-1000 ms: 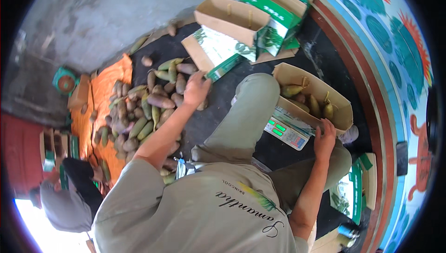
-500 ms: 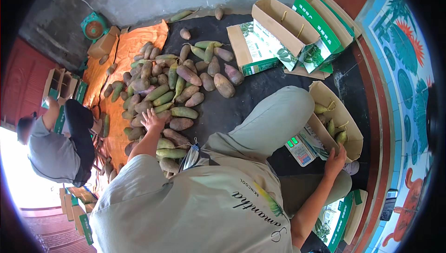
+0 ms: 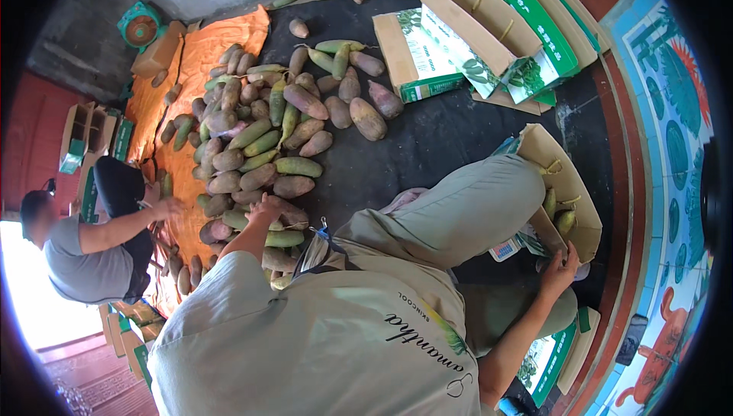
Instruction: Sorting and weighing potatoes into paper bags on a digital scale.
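Note:
My left hand [image 3: 265, 208] reaches into a big pile of green and reddish-brown radishes [image 3: 259, 135]. Its fingers look apart and touch the left end of a brown radish [image 3: 287, 213], which lies in the pile. At the right, my right hand [image 3: 561, 267] is closed on the near edge of an open cardboard box [image 3: 576, 187]. A few green radishes [image 3: 565, 221] with stem stubs lie in this box. Beside the box, partly hidden by my knee, a weighing scale [image 3: 505, 249] shows on the floor.
Flat-folded and open green-white boxes [image 3: 481, 30] stand at the back right. Another box [image 3: 551, 362] lies near my right forearm. An orange sheet [image 3: 195, 65] and black sheet [image 3: 343, 164] cover the floor. At the left another person [image 3: 95, 256] sits by boxes, one arm stretched toward the pile.
My left hand has moved nearer to me along the pile onto the brown radish. My right hand stays at the box. The other person's arm has stretched out toward the pile. The view has shifted slightly.

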### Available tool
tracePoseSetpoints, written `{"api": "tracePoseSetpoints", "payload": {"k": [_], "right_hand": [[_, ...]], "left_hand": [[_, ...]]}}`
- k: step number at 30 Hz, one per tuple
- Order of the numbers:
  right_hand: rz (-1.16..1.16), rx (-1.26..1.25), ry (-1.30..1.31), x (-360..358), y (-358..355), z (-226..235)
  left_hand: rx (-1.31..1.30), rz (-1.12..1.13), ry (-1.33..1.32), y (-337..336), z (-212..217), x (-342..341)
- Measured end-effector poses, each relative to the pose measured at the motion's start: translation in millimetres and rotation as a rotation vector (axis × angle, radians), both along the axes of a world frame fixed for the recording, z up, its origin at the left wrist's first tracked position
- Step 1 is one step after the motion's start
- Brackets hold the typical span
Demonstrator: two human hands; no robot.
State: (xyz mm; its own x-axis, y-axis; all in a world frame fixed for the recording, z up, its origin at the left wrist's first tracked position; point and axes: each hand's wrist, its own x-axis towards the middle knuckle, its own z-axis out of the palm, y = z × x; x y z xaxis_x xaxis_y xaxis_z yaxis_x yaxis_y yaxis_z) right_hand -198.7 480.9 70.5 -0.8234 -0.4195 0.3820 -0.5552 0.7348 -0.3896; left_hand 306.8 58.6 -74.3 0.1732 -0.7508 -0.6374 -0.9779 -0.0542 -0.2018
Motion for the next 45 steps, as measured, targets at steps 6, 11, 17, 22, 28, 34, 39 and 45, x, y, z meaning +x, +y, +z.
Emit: {"api": "tracePoseSetpoints", "payload": {"k": [6, 11, 17, 22, 28, 34, 39, 45], "right_hand": [[-0.190, -0.227, 0.017, 20, 21, 31], [-0.369, -0.396, 0.081, 33, 46, 38], [-0.762, -0.580, 0.030, 62, 141, -8], [-0.878, -0.610, -0.500, 131, 199, -135], [-0.650, -0.080, -0.523, 237, 240, -242], [-0.753, -0.122, -0.515, 252, 203, -234], [-0.843, -0.127, -0.472, 237, 212, -193], [-0.859, -0.146, -0.447, 212, 197, -166]], "left_hand": [[0.260, -0.420, 0.220, -27, -154, 44], [0.344, -1.306, 0.279, -41, -196, 75], [0.398, -0.680, -0.176, -15, -87, 37], [0.367, -0.847, -0.226, -7, -76, 31], [0.349, -0.878, -0.241, 0, -77, 46], [0.283, -0.935, -0.265, 1, -80, 50], [0.255, -0.970, -0.250, 3, -90, 46], [0.198, -0.921, -0.247, -7, -91, 50]]}}
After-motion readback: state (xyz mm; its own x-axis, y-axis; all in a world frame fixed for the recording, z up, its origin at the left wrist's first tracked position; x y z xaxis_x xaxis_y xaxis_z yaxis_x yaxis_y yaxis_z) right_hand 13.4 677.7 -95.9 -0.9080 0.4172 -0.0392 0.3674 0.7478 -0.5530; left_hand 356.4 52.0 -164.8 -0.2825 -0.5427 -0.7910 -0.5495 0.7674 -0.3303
